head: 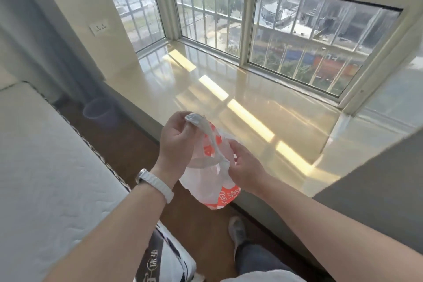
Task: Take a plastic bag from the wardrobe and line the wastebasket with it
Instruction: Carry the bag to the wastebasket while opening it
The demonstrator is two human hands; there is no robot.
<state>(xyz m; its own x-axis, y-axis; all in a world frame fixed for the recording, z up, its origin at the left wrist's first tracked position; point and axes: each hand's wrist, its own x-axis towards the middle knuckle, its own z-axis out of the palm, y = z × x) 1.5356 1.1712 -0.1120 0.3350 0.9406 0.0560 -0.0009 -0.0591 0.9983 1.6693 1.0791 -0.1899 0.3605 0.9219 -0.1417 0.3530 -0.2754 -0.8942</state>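
A thin white plastic bag (207, 184) with orange print hangs in front of me, above the brown floor. My left hand (175, 139) pinches one twisted handle of it up high, and a white watch band circles that wrist. My right hand (245, 167) grips the other handle lower down, to the right. The bag's mouth is pulled partly apart between the two hands. The wastebasket (99, 111), a small translucent purple bin, stands on the floor far ahead to the left, between the bed and the window ledge, with nothing visible inside it.
A mattress (45, 167) fills the left side. A glossy bay-window ledge (229, 103) runs along the right, with barred windows behind it. Only a narrow strip of brown floor (137, 144) lies between them. My foot (238, 231) stands by the ledge. A curtain (45, 52) hangs at the left.
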